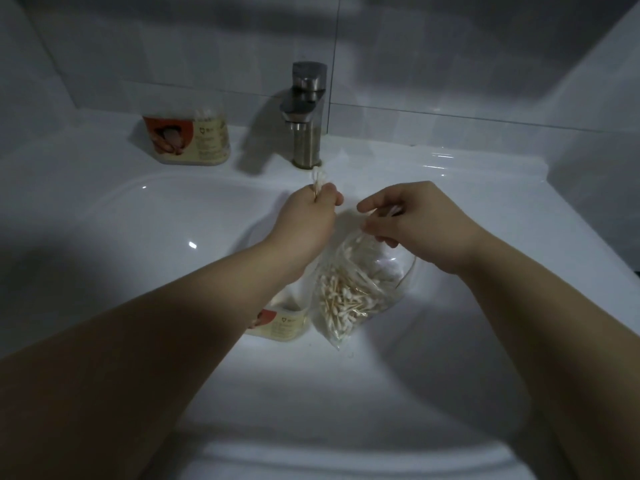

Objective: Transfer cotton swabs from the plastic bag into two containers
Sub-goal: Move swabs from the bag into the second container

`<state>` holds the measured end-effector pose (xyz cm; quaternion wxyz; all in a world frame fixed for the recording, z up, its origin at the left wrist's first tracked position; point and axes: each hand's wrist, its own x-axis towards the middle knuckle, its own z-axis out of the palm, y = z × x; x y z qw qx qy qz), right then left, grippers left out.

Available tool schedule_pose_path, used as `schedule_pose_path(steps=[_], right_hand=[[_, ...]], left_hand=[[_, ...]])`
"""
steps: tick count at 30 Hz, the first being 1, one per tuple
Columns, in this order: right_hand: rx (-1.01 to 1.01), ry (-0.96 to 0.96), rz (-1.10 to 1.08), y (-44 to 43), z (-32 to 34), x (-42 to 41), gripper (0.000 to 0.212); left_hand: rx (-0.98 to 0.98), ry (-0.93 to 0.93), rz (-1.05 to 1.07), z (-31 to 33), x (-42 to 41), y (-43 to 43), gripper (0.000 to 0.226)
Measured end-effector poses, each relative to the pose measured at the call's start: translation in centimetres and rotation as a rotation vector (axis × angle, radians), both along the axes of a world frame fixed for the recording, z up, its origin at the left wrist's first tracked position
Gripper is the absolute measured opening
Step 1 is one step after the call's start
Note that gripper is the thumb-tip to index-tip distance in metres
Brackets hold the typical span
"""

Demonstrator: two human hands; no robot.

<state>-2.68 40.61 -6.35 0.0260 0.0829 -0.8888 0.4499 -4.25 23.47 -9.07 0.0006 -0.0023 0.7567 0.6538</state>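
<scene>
A clear plastic bag (349, 289) full of cotton swabs hangs over the white sink basin (145, 237). My right hand (408, 216) pinches the bag's top edge and holds it up. My left hand (308, 216) grips a small bunch of cotton swabs (317, 180), whose tips stick up above the fist. One labelled container (188, 138) stands on the sink ledge at the back left, with swabs showing at its top. A second labelled container (280, 323) sits in the basin, partly hidden under my left forearm and next to the bag.
A metal faucet (306, 112) stands on the ledge behind my hands. Grey tiled walls close in at the back and right. The sink's front rim (329, 459) runs along the bottom of the view.
</scene>
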Motion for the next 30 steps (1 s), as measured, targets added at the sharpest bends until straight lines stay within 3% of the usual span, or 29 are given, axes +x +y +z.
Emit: schedule_pose_path(steps=[7,10,12,15,23,30], right_hand=[[-0.402,-0.101,0.016,0.3,0.2,-0.3,0.017],[-0.396,-0.109,0.057,0.2,0.2,-0.2,0.017],[-0.382,-0.104,0.111,0.0,0.2,0.0,0.016],[-0.375,-0.091,0.108,-0.2,0.1,0.1,0.016],[-0.497,-0.086,-0.003,-0.2,0.2,-0.2,0.011],[-0.465,0.0,-0.171,0.8,0.8,-0.4,0.011]], left_hand=[[0.034,-0.016,-0.097,0.1,0.1,-0.2,0.046],[0.143,-0.07,-0.301,0.0,0.6,-0.3,0.047],[0.095,-0.065,-0.371,0.0,1.1,0.0,0.044],[-0.019,-0.039,-0.362,-0.3,1.1,0.4,0.043],[-0.089,-0.084,-0.279,0.0,0.5,0.2,0.034],[-0.098,-0.107,-0.244,-0.3,0.4,-0.3,0.037]])
